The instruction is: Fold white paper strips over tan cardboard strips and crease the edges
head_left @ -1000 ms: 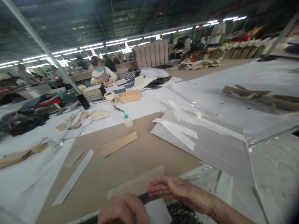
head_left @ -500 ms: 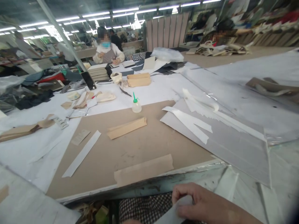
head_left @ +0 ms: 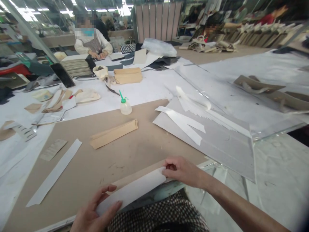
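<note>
A white strip (head_left: pixel 137 188) spans between my two hands at the near edge of the brown board (head_left: pixel 154 141). My left hand (head_left: pixel 101 206) holds its left end, thumb on top and fingers along the far side. At the right end my right hand (head_left: pixel 177 170) pinches the strip's corner. Under and just behind it shows a tan strip (head_left: pixel 142 170), partly covered. Farther back on the board lie a folded tan bundle (head_left: pixel 114 133), another white strip (head_left: pixel 56 170) and a small pale template (head_left: pixel 54 149).
A bottle with a green spout (head_left: pixel 126 107) stands at the board's back edge. On the right, white strips (head_left: pixel 183 124) lie on a grey sheet (head_left: pixel 224 154). A phone (head_left: pixel 62 75) leans on a pole at the left. Across the table sits a person (head_left: pixel 93 43).
Both hands have come up over the board's near edge with the white strip, which now covers part of the tan strip. My left hand has come into clear view. The camera view has shifted right.
</note>
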Motion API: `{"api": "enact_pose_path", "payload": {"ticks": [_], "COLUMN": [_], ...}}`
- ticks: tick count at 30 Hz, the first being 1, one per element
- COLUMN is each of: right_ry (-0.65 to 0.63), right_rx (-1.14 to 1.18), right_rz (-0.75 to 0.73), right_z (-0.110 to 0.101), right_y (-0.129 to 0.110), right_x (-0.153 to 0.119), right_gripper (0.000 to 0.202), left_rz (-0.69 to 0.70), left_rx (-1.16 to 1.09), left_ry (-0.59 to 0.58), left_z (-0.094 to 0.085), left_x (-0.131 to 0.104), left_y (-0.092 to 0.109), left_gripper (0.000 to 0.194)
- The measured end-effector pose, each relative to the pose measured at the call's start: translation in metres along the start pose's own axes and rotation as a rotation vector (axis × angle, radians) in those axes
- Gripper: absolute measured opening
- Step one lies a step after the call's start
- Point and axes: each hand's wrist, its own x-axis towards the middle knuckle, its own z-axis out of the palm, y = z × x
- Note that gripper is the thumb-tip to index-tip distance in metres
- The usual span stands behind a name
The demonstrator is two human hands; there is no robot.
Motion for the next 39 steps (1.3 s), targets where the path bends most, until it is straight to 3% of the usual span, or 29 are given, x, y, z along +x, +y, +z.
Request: {"api": "enact_pose_path", "payload": {"ticks": [13,19,25,29,34,39], "right_ry": [0.139,0.172,0.187,0.202,0.235,0.259], "right_rx": [-0.329,-0.365,-0.376,-0.382,-0.405,-0.407], "right_rz": [-0.045,-0.061,-0.069,-0.081,-0.097,-0.148], "right_z": [0.010,0.016,0.017,0.018,0.019,0.023], "right_y": [0.009,0.014,0.015,0.015,0.016,0.020], "right_x": [0.005,0.002,0.002,0.002,0.002,0.001], "right_gripper": [0.017,0.017,0.016,0.014,0.014,0.017], "left_rz": [-0.007,-0.034,-0.008,0.011,0.052,0.095], "left_rx": [0.071,0.028,0.005,0.038,0.149,0.186], "left_ry": [-0.077,-0.136,-0.125,-0.110,-0.186,-0.210], "left_z": [0.003,0.004,0.005,0.005,0.002,-0.005], "left_x": [0.015,0.019,0.019,0.023,0.033,0.032], "left_y": [0.007,0.005,0.004,-0.001,-0.013,-0.006], "left_gripper": [0.054,0.055,0.054,0.050,0.049,0.040]}}
